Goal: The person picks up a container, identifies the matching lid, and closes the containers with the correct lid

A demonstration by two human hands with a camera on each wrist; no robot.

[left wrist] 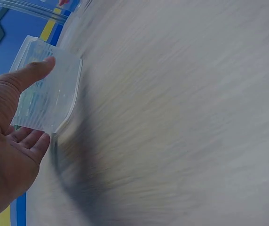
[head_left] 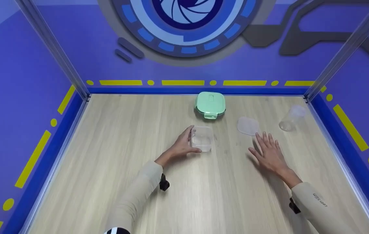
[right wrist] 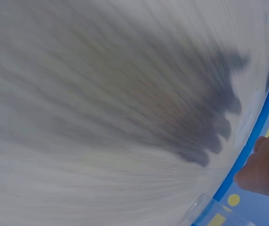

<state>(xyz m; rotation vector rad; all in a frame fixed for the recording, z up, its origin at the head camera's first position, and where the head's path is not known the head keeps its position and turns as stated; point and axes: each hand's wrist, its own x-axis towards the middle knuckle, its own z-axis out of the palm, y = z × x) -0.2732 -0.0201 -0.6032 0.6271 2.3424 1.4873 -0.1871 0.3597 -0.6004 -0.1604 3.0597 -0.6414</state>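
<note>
My left hand (head_left: 182,143) grips a clear plastic food container (head_left: 202,139) at the middle of the table, thumb on its near side and fingers at its far left. In the left wrist view, the thumb lies along the container's wall (left wrist: 61,89) and the fingers are under its other side. On the right, my right hand (head_left: 270,156) is held over the table with fingers spread and nothing in it. Its fingertips are right at the near edge of a flat translucent lid (head_left: 248,125). The right wrist view shows the hand's shadow on the tabletop.
A green-lidded food container (head_left: 210,103) stands at the back, behind the clear one. Toward the back right lies a clear plastic cup (head_left: 292,118) on its side. Blue panels (head_left: 184,73) enclose the wooden table (head_left: 132,123) at the back and both sides.
</note>
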